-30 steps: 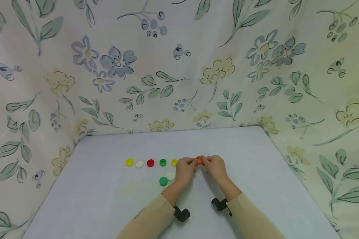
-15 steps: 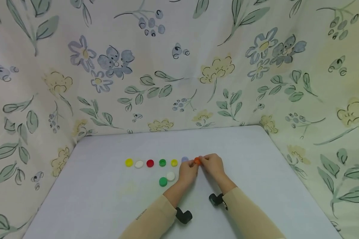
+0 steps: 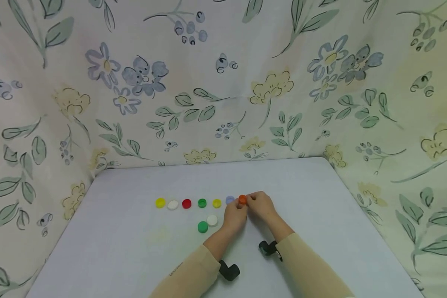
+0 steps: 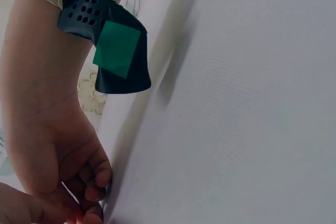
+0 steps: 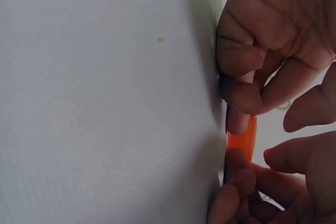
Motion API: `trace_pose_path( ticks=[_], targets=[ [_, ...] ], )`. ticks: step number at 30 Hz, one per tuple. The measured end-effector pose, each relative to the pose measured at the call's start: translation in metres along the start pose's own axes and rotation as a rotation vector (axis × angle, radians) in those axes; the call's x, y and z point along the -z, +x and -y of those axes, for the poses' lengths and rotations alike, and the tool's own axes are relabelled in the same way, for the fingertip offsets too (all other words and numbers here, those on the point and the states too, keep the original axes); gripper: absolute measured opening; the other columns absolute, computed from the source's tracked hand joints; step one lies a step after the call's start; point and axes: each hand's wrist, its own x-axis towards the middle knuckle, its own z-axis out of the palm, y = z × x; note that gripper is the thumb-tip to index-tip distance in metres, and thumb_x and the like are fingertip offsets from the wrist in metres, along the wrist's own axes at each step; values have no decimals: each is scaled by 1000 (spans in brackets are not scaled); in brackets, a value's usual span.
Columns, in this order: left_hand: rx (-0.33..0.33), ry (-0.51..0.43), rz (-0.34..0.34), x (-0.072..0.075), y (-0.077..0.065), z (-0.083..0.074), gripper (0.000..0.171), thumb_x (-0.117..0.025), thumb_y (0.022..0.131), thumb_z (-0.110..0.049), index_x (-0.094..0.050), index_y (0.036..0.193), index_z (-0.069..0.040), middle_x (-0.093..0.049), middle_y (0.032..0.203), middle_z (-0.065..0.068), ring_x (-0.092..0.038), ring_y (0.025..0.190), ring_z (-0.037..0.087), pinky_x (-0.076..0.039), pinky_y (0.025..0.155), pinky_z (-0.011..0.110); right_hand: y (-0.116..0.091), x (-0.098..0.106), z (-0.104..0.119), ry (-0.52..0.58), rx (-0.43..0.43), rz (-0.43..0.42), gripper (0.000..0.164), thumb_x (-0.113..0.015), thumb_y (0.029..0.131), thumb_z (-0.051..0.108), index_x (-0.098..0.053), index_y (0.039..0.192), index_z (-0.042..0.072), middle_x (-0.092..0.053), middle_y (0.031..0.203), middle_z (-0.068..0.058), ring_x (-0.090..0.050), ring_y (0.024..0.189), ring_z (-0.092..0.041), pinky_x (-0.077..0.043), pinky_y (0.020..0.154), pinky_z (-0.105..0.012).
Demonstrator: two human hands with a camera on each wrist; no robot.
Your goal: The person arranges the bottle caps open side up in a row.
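Note:
An orange bottle cap [image 3: 242, 199] sits at the right end of a row of caps, beside a lavender cap [image 3: 229, 199]. My left hand [image 3: 235, 215] is at its left and near side, and my right hand [image 3: 261, 205] is at its right. In the right wrist view, fingers from both hands touch opposite sides of the orange cap [image 5: 242, 139], while both thumbs stand apart from it. The left wrist view shows the left hand [image 4: 58, 150] with its fingers bent, the cap mostly hidden behind the fingers at the bottom.
Leftward along the row lie a yellow cap [image 3: 217, 203], a green cap [image 3: 202, 203], a red cap [image 3: 186, 203], a white cap [image 3: 173, 205] and another yellow cap [image 3: 160, 203]. Nearer me are a white cap [image 3: 212, 220] and a green cap [image 3: 203, 227]. Floral cloth [image 3: 208, 103] surrounds the white table [image 3: 108, 231].
The orange cap has shifted slightly left toward the lavender cap, and both hands have moved with it. The lavender cap, hidden behind the left hand a second ago, now shows.

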Motion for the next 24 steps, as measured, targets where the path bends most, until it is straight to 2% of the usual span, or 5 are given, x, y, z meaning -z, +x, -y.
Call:
trace_pose_path(
  ticks=[3,8,14,19,24],
  targets=[
    [-16,35,-21,0,-2,1,51,-60,98,-10,-50,140,16,-54,143,26,-60,89,19,-52,71,27,-2,-1,2,-4,-4,11,27,-59,99,15,-78,106,-2,-72,90,-10,-57,72,-19,-46,61,-29],
    [-81,103,-68,2,-8,6,35,-60,96,-9,-63,126,10,-62,133,23,-62,109,30,-55,90,40,-8,-4,-1,-10,12,-28,30,-58,98,14,-74,114,-6,-73,109,-19,-66,94,-29,-55,82,-43],
    [-151,64,-95,12,-28,11,44,-61,94,-6,-60,136,7,-67,99,2,-60,84,14,-55,77,31,-22,-10,-6,44,-16,-143,37,-57,93,12,-67,125,-5,-70,99,-15,-64,87,-27,-53,77,-43],
    [-219,35,-102,30,-43,7,32,-62,95,-6,-69,125,1,-65,94,-2,-55,76,11,-50,66,22,-36,-13,1,109,-26,-201,36,-58,90,9,-65,123,-3,-67,89,-10,-59,73,-20,-47,65,-33],
    [-242,44,-119,51,-55,7,24,-63,96,-5,-73,117,-1,-64,92,-1,-55,74,13,-48,64,20,-49,-22,11,147,0,-184,35,-58,86,8,-66,120,-1,-64,84,-6,-54,67,-16,-45,60,-30]
  ],
)
